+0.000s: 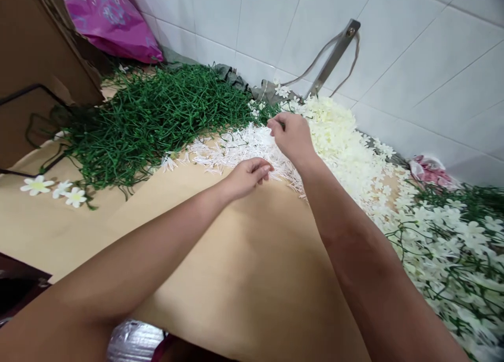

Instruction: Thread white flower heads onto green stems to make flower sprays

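My left hand (249, 177) is closed, thumb pressed to the fingers, just above the cardboard at the near edge of a pile of thin white flower stamens (252, 141). What it pinches, if anything, is too small to make out. Farther up and to the right, my right hand (292, 134) is also closed, fingertips bent down over the stamens. Its grip is hidden from me. Left of the hands lies a big heap of green plastic stems (157, 115). Loose pale yellow petals (334, 131) are piled just beyond and right of my right hand.
White flowers on green stems (452, 257) are heaped at the right. Several single flowers (37, 185) lie at the left on the cardboard (236, 257). A metal bar (334, 57) leans at the tiled wall. A pink bag (114, 26) and brown box (39, 52) stand back left.
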The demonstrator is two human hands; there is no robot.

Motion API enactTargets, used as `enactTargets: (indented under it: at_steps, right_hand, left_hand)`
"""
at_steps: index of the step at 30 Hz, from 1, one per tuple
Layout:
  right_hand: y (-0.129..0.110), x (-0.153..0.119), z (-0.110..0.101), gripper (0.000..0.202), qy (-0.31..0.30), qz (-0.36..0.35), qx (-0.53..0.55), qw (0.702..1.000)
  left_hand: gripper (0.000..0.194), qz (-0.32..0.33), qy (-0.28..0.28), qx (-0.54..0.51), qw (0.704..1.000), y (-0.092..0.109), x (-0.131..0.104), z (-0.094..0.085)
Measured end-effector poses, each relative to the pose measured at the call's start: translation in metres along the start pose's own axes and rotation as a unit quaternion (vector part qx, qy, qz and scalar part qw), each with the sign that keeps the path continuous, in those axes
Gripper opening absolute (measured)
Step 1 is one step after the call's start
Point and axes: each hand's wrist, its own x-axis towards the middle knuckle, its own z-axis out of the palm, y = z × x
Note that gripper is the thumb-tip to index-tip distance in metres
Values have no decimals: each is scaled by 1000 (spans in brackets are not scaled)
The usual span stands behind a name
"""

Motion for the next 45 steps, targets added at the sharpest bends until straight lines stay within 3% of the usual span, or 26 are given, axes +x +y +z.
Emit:
enactTargets:
  at_steps: [3, 5, 10, 14, 17, 22, 30, 32, 34, 37, 39, 41, 45]
  right_hand:
    - [4, -21, -27, 22, -14, 19, 28, 999]
    - [8, -38, -38, 22, -72, 41, 36, 996]
    - [19, -75, -45, 19, -206, 101, 41, 973]
    - [26, -88, -45, 22, -249, 135, 88, 955]
    - [32, -90, -48, 24, -274, 150, 157, 937]
    - [49, -91, -50, 32, -373, 125, 267, 880]
    - [54, -89, -58, 41, -479, 74, 303, 821]
    - [59, -86, -66, 41, -463, 76, 278, 838]
    - [69, -84, -75, 37, -389, 102, 225, 888]
    - [92, -81, -88, 23, -159, 179, 75, 968]
    - [107, -78, -93, 13, -35, 215, -2, 976]
    - [117, -72, -95, 8, 3, 228, -27, 973]
    - [120, -51, -83, 4, 4, 198, -39, 979]
  left_hand:
    - [20, 3, 31, -58, 998, 2, 1, -3]
    - [28, 25, 47, -61, 997, 1, 2, -3]
    - [47, 116, 96, 55, 987, -4, 2, 2]
    - [23, 167, 109, 172, 965, -3, -3, 3]
    - [19, 120, 109, 166, 973, 0, -4, 3]
    - [20, 10, 159, 51, 986, 4, 1, 1]
    - [20, -10, 150, -13, 989, 8, 3, -5]
    - [18, -19, 132, -3, 991, 9, 1, -3]
    - [15, -27, 106, 12, 994, 9, 0, 1]
    - [14, -36, 54, 31, 997, 6, -2, 7]
    - [18, -41, 13, 52, 998, 3, -3, 10]
    - [23, -44, -16, 75, 996, 1, -2, 12]
    - [25, -34, -27, 97, 994, -2, 0, 11]
